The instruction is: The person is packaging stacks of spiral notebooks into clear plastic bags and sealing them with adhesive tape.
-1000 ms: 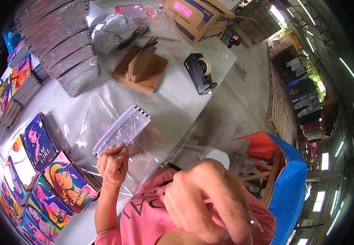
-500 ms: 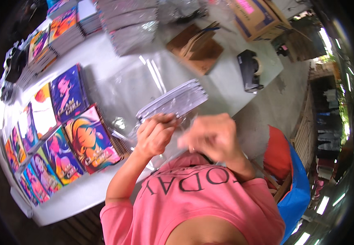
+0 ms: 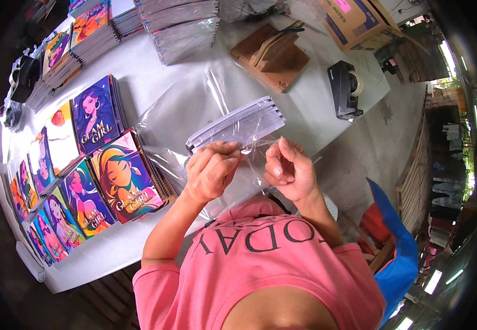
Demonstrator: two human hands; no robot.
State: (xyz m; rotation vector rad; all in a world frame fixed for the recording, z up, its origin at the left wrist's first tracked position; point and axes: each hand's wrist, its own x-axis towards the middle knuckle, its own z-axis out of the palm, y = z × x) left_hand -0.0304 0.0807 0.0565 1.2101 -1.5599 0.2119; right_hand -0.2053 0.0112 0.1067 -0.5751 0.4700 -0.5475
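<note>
A small stack of notebooks (image 3: 237, 125), seen edge-on with pale pages, stands on the table in front of me, wrapped in clear plastic film (image 3: 164, 118) that spreads out loosely to its left. My left hand (image 3: 212, 170) is closed at the near left side of the stack, its fingers bunched on the film. At the stack's near right corner, my right hand (image 3: 290, 169) pinches a stretched bit of the same film between thumb and forefinger, the other fingers curled. Creases of plastic run between both hands.
Colourful spiral notebooks (image 3: 131, 179) lie in rows at the left, with taller stacks (image 3: 180, 33) behind. A wooden holder (image 3: 277, 66), a black tape dispenser (image 3: 344, 91) and a cardboard box (image 3: 359, 25) stand at the far right. Right of me is a blue and red sheet (image 3: 398, 247).
My right hand, blurred before, is now sharp, with its thumb and forefinger pinching film beside the stack. My left hand keeps its grip. The whole view has shifted slightly.
</note>
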